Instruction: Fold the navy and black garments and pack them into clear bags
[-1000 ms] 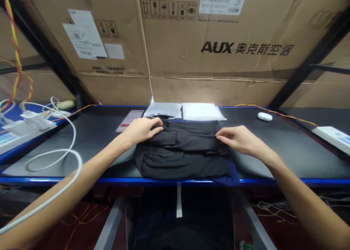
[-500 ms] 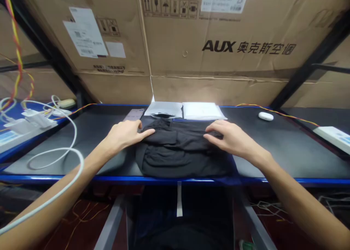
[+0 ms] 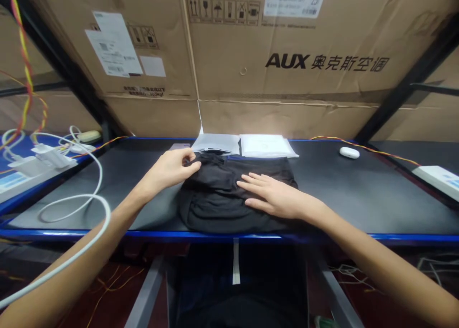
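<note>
A bundle of folded black cloth [image 3: 215,208], seemingly a garment, lies creased near the front edge of the table. My left hand [image 3: 175,165] pinches its upper left corner between thumb and curled fingers. Flat on the middle right of the cloth rests my right hand [image 3: 272,194], fingers stretched out toward the left. Just behind the cloth is a frosted plastic zip bag [image 3: 217,141], its near edge touching or close to the fabric. Beside it lies a white packet [image 3: 265,145]. A phone [image 3: 179,147] is mostly hidden behind my left hand.
A large cardboard box [image 3: 229,79] stands behind the blue-edged table [image 3: 358,194]. A white earbud case [image 3: 349,152] lies at the right. Power strips [image 3: 439,182] sit at both sides, and a white cable [image 3: 102,203] loops over my left forearm.
My right hand has moved left and flattened onto the cloth. My left hand has shifted slightly up, now closed on the corner and covering more of the phone.
</note>
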A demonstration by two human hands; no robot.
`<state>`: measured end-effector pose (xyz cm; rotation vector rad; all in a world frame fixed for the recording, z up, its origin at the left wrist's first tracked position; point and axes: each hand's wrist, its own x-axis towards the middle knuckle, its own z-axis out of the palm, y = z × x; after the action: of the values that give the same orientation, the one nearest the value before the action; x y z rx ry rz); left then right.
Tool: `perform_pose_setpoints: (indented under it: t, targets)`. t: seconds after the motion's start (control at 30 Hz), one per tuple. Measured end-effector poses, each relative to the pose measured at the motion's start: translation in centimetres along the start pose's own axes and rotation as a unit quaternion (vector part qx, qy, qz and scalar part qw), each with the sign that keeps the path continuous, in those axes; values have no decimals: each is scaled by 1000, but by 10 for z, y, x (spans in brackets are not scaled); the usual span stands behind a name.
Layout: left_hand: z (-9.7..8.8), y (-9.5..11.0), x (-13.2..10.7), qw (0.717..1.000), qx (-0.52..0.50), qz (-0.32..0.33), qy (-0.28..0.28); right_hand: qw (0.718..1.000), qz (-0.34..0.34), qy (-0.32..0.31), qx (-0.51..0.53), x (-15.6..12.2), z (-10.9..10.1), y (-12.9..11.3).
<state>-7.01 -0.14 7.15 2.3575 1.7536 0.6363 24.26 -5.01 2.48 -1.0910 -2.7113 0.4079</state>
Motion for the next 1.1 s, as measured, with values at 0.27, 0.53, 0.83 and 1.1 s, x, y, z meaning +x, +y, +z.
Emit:
perform_pose_setpoints:
  t: [0.27,0.53,0.83,1.1]
  targets:
    - [31,65,3,977,-141,110,113,999,45,28,-9,-32,-10,11]
    - [85,89,-11,946,-53,317,-36,986,101,131,-5,-70,-7,43]
    - [61,85,-12,953,-91,285,-49,989,100,107,-9,-73,-2,47]
    - [38,53,3,991,72,20,-112,991,102,91,-10,-73,-3,47]
